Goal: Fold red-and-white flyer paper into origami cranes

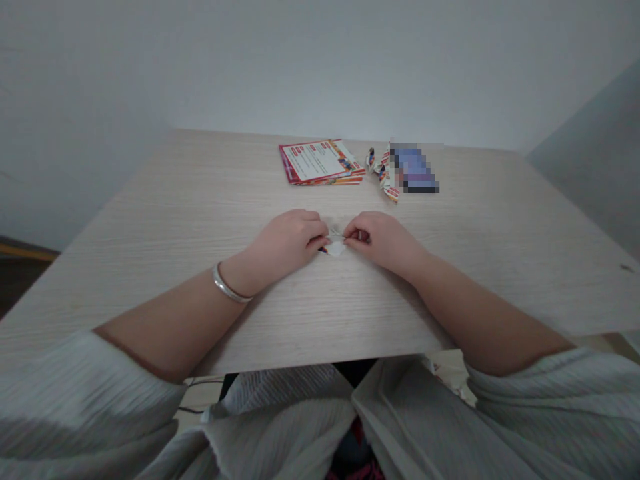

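Observation:
My left hand (299, 239) and my right hand (383, 241) meet over the middle of the table, their fingertips a small gap apart. Between them is a small piece of paper (337, 249), white on the visible side, with a dark coloured print at its left edge. The thumb and fingers of each hand pinch it. A dark red bit (361, 235) shows inside the curled fingers of my right hand; whether it belongs to the paper I cannot tell. A silver bangle (227, 285) circles my left wrist.
Beyond my hands lies a stack of printed leaflets (320, 162) with red borders. Crumpled printed paper pieces (385, 177) sit to its right, beside a pixelated blue-purple object (417, 170). The pale wooden table (200, 200) backs onto a plain wall (320, 67).

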Demonstrator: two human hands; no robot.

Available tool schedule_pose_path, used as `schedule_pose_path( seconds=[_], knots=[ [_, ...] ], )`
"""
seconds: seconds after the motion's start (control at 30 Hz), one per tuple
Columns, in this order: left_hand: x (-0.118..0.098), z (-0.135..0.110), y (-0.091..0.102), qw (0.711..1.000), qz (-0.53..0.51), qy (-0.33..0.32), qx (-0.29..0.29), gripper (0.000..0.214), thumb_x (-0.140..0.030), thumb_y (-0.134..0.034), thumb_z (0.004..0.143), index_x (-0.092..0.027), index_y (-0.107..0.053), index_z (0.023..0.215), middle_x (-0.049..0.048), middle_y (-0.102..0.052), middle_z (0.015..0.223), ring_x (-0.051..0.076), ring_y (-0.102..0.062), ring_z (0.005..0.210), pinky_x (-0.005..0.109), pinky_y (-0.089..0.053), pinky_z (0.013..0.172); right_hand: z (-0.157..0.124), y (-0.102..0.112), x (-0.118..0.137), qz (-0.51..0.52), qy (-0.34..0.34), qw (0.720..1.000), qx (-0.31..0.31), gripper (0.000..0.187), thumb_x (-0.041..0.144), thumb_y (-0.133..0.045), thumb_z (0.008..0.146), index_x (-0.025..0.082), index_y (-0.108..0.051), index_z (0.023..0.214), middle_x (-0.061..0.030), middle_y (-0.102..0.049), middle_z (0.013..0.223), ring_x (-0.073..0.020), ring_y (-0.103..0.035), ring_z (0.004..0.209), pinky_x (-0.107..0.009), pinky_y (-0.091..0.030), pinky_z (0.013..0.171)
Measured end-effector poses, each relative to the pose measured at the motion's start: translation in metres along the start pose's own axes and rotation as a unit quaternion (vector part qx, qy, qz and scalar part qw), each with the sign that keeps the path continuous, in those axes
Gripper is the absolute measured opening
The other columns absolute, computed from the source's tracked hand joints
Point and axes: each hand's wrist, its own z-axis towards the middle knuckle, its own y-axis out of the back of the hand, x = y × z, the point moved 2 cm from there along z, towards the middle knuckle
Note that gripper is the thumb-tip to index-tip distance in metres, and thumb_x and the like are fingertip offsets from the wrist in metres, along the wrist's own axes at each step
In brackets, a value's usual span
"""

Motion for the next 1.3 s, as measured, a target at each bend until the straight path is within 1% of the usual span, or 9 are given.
schedule_pose_path(
  seconds=[0.23, 0.4, 0.6, 0.87, 1.0, 1.07, 1.13, 1.2, 1.3],
  knots=[
    [0.008, -0.002, -0.002, 1.0, -0.021, 0.018, -0.001, 0.023, -0.024, -0.058, 0.101, -0.014, -0.073, 0.086, 0.009, -0.071, 0.086, 0.022, -0.066, 0.084, 0.034, -0.052, 0.079, -0.003, 0.008, -0.012, -0.028, -0.037, 0.999, 0.005, 0.01, 0.012, -0.067, 0.085, 0.017, -0.075, 0.083, -0.0058, -0.072, 0.084, -0.0175, -0.058, 0.075, -0.031, -0.042, 0.073],
    [0.007, -0.001, 0.0, 1.0, -0.014, 0.016, 0.006, 0.021, -0.022, -0.059, 0.098, -0.015, -0.074, 0.086, 0.0088, -0.07, 0.086, 0.022, -0.065, 0.083, 0.034, -0.052, 0.079, -0.002, 0.003, -0.009, 0.013, -0.01, 0.999, -0.028, 0.008, 0.016, -0.07, 0.089, 0.018, -0.075, 0.095, -0.0057, -0.073, 0.092, -0.0181, -0.061, 0.082, -0.031, -0.046, 0.08],
    [0.003, 0.0, 0.001, 1.0, -0.011, 0.001, 0.018, 0.02, -0.02, -0.059, 0.097, -0.014, -0.076, 0.088, 0.0097, -0.071, 0.087, 0.023, -0.066, 0.084, 0.035, -0.053, 0.08, -0.001, -0.001, -0.005, 0.0, 0.014, 1.0, -0.021, 0.007, 0.014, -0.07, 0.091, 0.018, -0.075, 0.089, -0.0072, -0.072, 0.094, -0.0205, -0.063, 0.092, -0.033, -0.046, 0.087],
    [0.014, -0.006, 0.0, 1.0, -0.025, 0.002, 0.009, 0.024, -0.023, -0.057, 0.097, -0.016, -0.08, 0.093, 0.0089, -0.074, 0.091, 0.021, -0.069, 0.088, 0.033, -0.054, 0.083, -0.002, 0.0, -0.007, -0.004, 0.005, 1.0, -0.014, 0.009, 0.013, -0.068, 0.091, 0.018, -0.076, 0.089, -0.0074, -0.072, 0.094, -0.0207, -0.063, 0.091, -0.034, -0.047, 0.088],
    [0.014, -0.006, -0.001, 0.996, -0.073, 0.045, 0.002, 0.021, -0.022, -0.059, 0.096, -0.017, -0.078, 0.103, 0.0076, -0.077, 0.096, 0.021, -0.071, 0.091, 0.035, -0.055, 0.087, -0.001, 0.0, -0.006, 0.013, 0.012, 0.999, -0.03, 0.009, 0.014, -0.068, 0.09, 0.019, -0.073, 0.084, -0.0072, -0.072, 0.093, -0.0206, -0.063, 0.091, -0.034, -0.047, 0.088],
    [0.014, -0.007, 0.0, 0.987, -0.128, 0.091, -0.029, 0.023, -0.022, -0.06, 0.096, -0.018, -0.074, 0.114, 0.0059, -0.077, 0.096, 0.02, -0.07, 0.086, 0.033, -0.056, 0.084, -0.001, 0.001, -0.006, 0.045, -0.008, 0.998, -0.048, 0.01, 0.015, -0.067, 0.09, 0.019, -0.07, 0.082, -0.0059, -0.072, 0.09, -0.0192, -0.063, 0.086, -0.034, -0.048, 0.084],
    [0.013, -0.009, 0.003, 0.976, -0.173, 0.103, -0.08, 0.024, -0.025, -0.062, 0.097, -0.018, -0.069, 0.118, 0.0067, -0.075, 0.104, 0.019, -0.07, 0.089, 0.033, -0.057, 0.083, -0.001, 0.002, -0.007, 0.105, -0.053, 0.991, -0.064, 0.01, 0.017, -0.066, 0.09, 0.02, -0.068, 0.081, -0.0034, -0.07, 0.085, -0.0167, -0.061, 0.077, -0.031, -0.047, 0.076],
    [0.012, -0.011, 0.008, 0.973, -0.184, 0.061, -0.123, 0.022, -0.032, -0.067, 0.096, -0.019, -0.069, 0.114, 0.0107, -0.07, 0.123, 0.021, -0.068, 0.107, 0.036, -0.058, 0.095, -0.001, 0.003, -0.008, 0.191, -0.111, 0.973, -0.065, 0.012, 0.022, -0.063, 0.092, 0.021, -0.064, 0.08, -0.0005, -0.067, 0.076, -0.0144, -0.057, 0.067, -0.029, -0.045, 0.066],
    [0.01, -0.013, 0.015, 0.976, -0.174, -0.016, -0.127, 0.03, -0.042, -0.079, 0.09, -0.022, -0.072, 0.111, 0.013, -0.059, 0.144, 0.028, -0.054, 0.137, 0.045, -0.046, 0.119, -0.001, 0.003, -0.007, 0.305, -0.179, 0.935, -0.032, 0.017, 0.027, -0.061, 0.094, 0.022, -0.059, 0.078, 0.0023, -0.063, 0.065, -0.0125, -0.054, 0.057, -0.027, -0.043, 0.058]
  ],
)
